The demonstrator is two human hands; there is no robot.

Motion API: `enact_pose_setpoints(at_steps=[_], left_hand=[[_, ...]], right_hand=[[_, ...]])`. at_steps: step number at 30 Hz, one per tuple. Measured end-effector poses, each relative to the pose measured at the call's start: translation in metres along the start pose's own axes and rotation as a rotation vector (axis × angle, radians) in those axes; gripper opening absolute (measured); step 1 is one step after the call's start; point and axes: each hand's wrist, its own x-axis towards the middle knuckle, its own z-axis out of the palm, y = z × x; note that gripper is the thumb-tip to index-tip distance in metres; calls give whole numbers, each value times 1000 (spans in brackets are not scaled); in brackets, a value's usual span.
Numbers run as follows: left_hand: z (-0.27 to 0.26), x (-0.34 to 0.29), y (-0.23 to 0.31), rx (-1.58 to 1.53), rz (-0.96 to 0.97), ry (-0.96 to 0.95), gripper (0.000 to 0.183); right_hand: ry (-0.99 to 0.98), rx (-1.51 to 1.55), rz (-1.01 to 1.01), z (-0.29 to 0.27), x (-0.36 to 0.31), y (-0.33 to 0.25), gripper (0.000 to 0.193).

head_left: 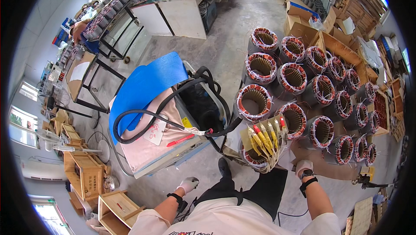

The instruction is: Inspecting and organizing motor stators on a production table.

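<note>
The right hand (303, 167), gloved in white with a black strap at the wrist, hangs low over the floor with its grip loosely curled and grasping nothing that can be made out; whether the fingertips touch anything is hard to tell. Just to the left of this grip stands the nearest motor stator (260, 150), a dark cylinder with copper windings, and out of its top rises a bundle of yellow-sleeved leads (266, 138) with red tips, close beside the grip but apart from it. Above and beyond the grip, rows of similar stators (303, 79) stand on the concrete floor (225, 40). The left hand (189, 184), also gloved, hangs well apart from the stator with its grip loosely closed and empty. Just above this grip is a boxy machine (173, 135) draped in pink cloth, with a blue sheet (145, 85) over it and a black cable (143, 115) looped across the top. Wooden crates (86, 174) stand well to the left of it
</note>
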Motion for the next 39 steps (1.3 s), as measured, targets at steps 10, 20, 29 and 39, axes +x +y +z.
enact_pose_setpoints(at_steps=[10,20,29,39], left_hand=[[-1,4,2,24,46,-20,36],[-2,-4,11,-53,14,-6,36],[1,7,2,-57,-12,-34,33],[3,11,-8,-68,0,-29,31]], right_hand=[[67,-5,-1,20,7,5,24],[-95,50,118,4,6,-5,25],[-31,36,89,15,12,-3,24],[-72,32,116,-2,3,-9,23]])
